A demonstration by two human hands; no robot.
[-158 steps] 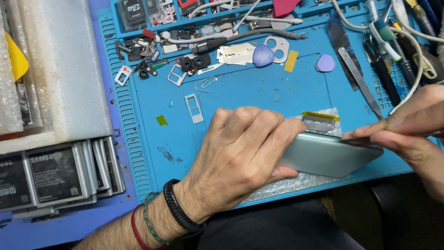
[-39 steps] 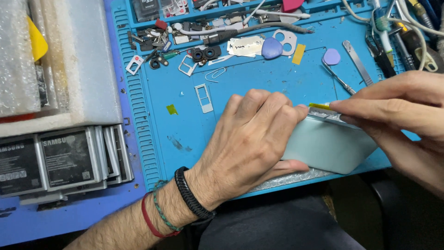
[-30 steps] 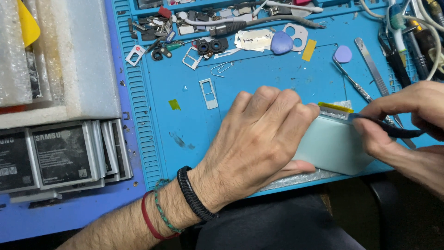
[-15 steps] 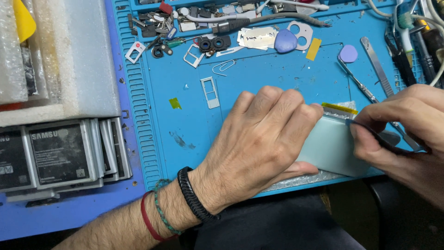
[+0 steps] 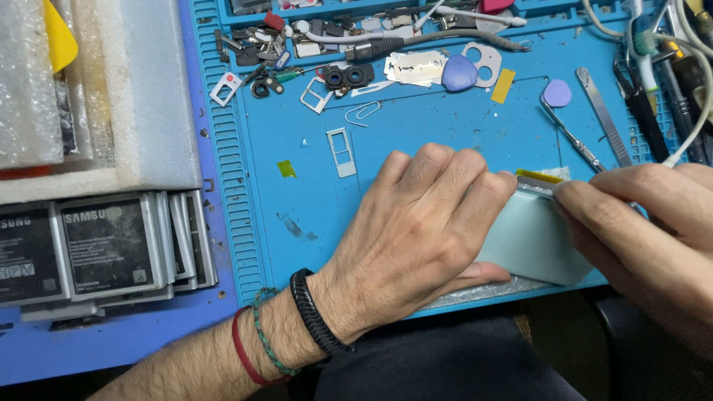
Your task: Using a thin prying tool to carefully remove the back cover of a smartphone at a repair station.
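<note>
My left hand [image 5: 416,238] lies over a pale grey-green phone [image 5: 531,241], pressing it down at the near edge of the blue work mat [image 5: 416,134]. Its fingers cover the phone's left part, and wristbands circle its wrist. My right hand [image 5: 639,223] is pinched at the phone's far edge, beside a yellow strip [image 5: 538,176]. Whether it holds a thin tool there is hidden by its fingers. A sheet of bubble wrap [image 5: 483,288] shows under the phone.
Small parts, card trays [image 5: 342,152], purple picks [image 5: 557,93], a razor blade [image 5: 416,68] and metal tools [image 5: 601,115] litter the mat's far side. Cables run at the far right. Phone batteries [image 5: 111,241] are stacked at left, with foam pads [image 5: 141,89] behind them.
My right hand moved from the phone's right side to its far edge by the yellow strip. My left hand has kept holding the phone down.
</note>
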